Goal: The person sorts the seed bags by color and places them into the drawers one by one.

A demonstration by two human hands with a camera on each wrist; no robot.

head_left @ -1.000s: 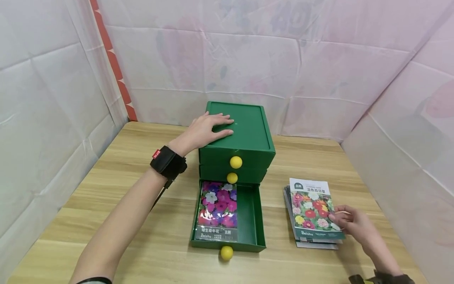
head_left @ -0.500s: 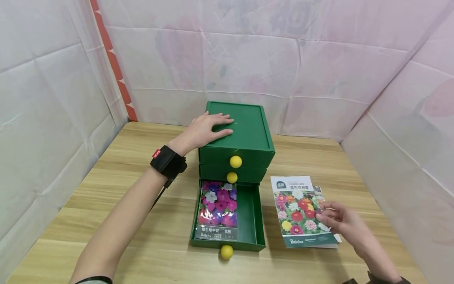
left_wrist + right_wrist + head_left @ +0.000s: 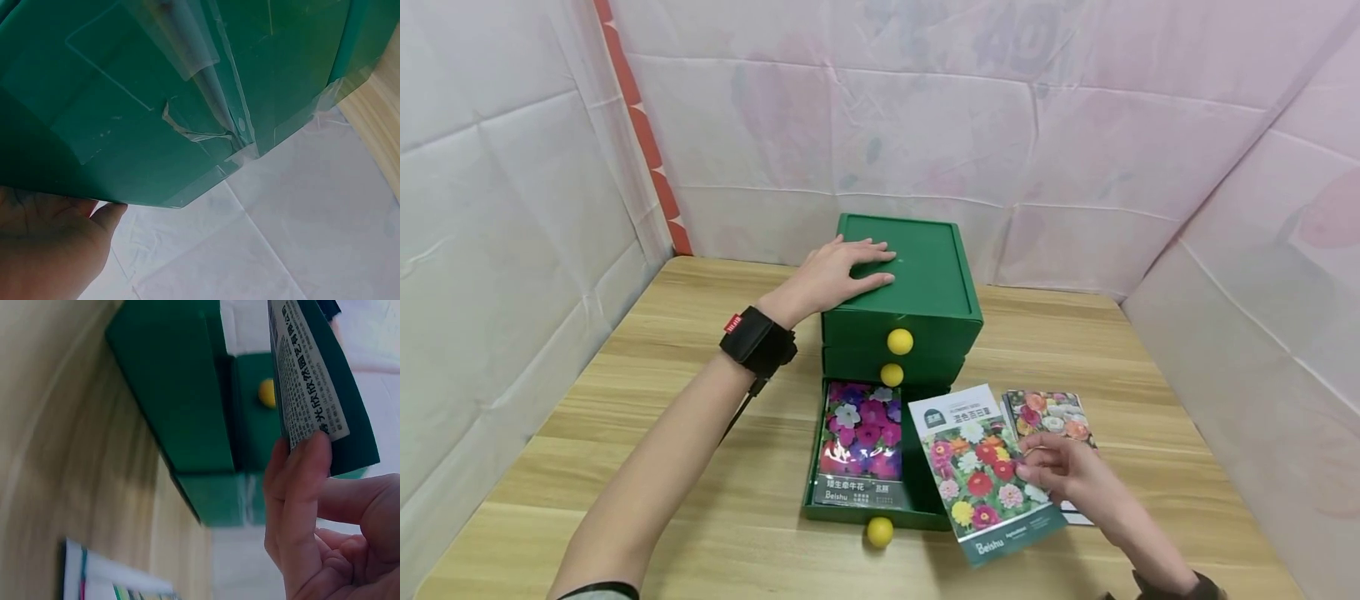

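Observation:
A green three-drawer box (image 3: 925, 283) stands mid-table, each drawer with a yellow knob. Its bottom drawer (image 3: 934, 479) is pulled out and holds a purple-flower seed packet (image 3: 859, 446). My left hand (image 3: 835, 273) lies flat with straight fingers on the box's top; the left wrist view shows only the green side (image 3: 156, 94). My right hand (image 3: 1060, 471) pinches a mixed-flower seed packet (image 3: 981, 475) by its right edge, held tilted over the drawer's right front corner; in the right wrist view the fingers (image 3: 300, 494) grip the packet's back (image 3: 312, 381).
More seed packets (image 3: 1048, 417) lie stacked on the wooden table (image 3: 625, 400) to the right of the drawer. White and pink sheeting walls off the table at the left, back and right.
My right hand lifted the top packet off the stack and carried it left, from beside the drawer to over its right front corner. The left hand stayed on the box.

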